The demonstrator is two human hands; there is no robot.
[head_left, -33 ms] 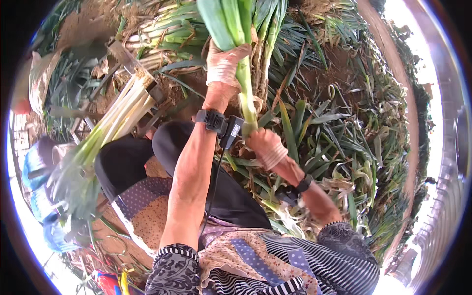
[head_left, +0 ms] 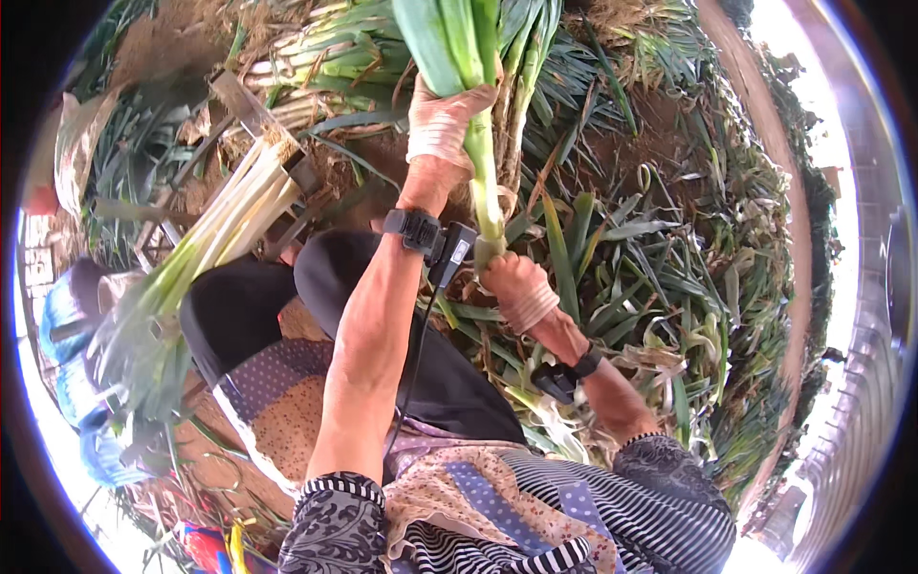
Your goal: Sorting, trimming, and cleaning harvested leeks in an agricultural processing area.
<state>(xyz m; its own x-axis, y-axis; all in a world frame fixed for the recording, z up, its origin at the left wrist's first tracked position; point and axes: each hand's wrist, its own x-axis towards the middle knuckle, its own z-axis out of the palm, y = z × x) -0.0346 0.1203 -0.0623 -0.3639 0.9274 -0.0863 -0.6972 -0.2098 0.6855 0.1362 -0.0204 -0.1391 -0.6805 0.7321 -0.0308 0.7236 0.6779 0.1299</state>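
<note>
A thick leek (head_left: 486, 172) with broad green leaves and a pale stalk stands lengthwise before me. My left hand (head_left: 445, 124) is closed around it where the leaves begin. Lower down, my right hand (head_left: 521, 290) is closed on the stalk's bottom end, which its fingers partly hide. Both hands have pale bands wrapped round them. Right behind the held leek, more leeks (head_left: 516, 105) lie close together with thin white stalks. To the left, a bundle of leeks (head_left: 239, 206) rests slantwise on a metal frame (head_left: 251, 107), its root ends at the top.
Stripped leaves (head_left: 622, 249) heap up on the right, beside a long brown edge (head_left: 798, 249). A pile of leeks (head_left: 335, 62) lies at the back. Blue plastic (head_left: 72, 335) stands at the far left. A dark cable (head_left: 413, 354) runs down from my left wrist.
My left hand and the held leek sit very slightly further right in the picture. Both hands keep their hold.
</note>
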